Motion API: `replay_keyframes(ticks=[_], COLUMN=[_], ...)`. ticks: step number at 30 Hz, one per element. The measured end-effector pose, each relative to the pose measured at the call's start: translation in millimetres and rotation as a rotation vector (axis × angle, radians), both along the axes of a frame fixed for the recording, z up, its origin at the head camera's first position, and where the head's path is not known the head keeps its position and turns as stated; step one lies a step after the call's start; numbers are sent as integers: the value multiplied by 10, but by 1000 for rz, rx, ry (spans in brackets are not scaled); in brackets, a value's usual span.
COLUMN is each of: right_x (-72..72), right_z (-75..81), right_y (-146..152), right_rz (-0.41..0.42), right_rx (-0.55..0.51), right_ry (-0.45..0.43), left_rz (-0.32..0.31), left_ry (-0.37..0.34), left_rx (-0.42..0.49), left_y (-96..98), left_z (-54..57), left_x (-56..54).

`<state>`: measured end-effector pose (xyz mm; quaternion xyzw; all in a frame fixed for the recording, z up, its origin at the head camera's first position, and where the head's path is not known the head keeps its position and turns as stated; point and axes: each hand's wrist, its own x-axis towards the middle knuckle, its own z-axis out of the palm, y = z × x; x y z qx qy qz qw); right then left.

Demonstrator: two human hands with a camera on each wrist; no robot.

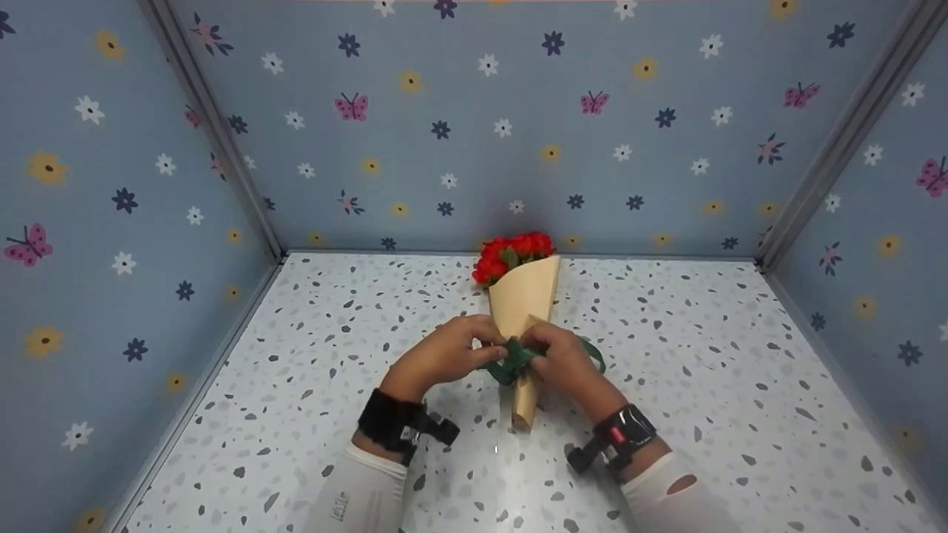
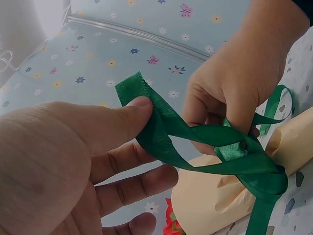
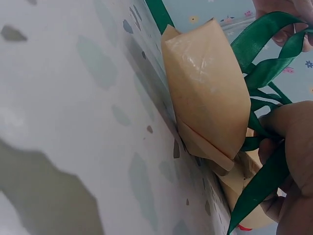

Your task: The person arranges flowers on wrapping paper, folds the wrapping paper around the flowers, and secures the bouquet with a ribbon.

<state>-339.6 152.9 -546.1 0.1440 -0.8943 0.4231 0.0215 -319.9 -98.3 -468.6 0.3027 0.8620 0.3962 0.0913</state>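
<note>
A bouquet of red flowers (image 1: 511, 255) in tan wrapping paper (image 1: 523, 296) lies on the table, blooms toward the back wall. Green satin ribbon (image 2: 210, 169) is looped around the narrow part of the wrap. My left hand (image 1: 453, 349) pinches a loop of the ribbon between thumb and forefinger, its other fingers spread below in the left wrist view. Across the wrap, my right hand (image 1: 566, 363) pinches the ribbon close to the crossing. A loose ribbon tail (image 3: 259, 188) hangs by the right fingers. The wrap's folded lower end (image 3: 208, 93) points toward me.
The speckled white tabletop (image 1: 333, 311) spreads around the bouquet. Blue flowered panels (image 1: 459, 104) stand behind and at both sides, joined by grey corner strips (image 1: 215, 126). Each wrist wears a black strap with a camera (image 1: 618, 437).
</note>
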Motion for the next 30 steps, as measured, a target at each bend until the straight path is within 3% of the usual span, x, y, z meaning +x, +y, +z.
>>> replay_keyframes(ticks=[11,16,21,24,30], right_x=[16,0,-52,-75,-89], right_z=[27,71,70,79,126], right_y=[50,125,209,216,196], right_rz=[41,141,247,196,-5], right_rx=[59,46,18,-36,-138], right_ry=[50,0,41,46,57], left_rz=[6,-6,1,19,51], left_ry=[-22,-10,1,10,25], left_rx=[12,2,-8,-11,-21], left_y=[7,4,-1,-3,-39], left_z=[3,11,20,28,43], left_x=[5,5,4,-2,-9])
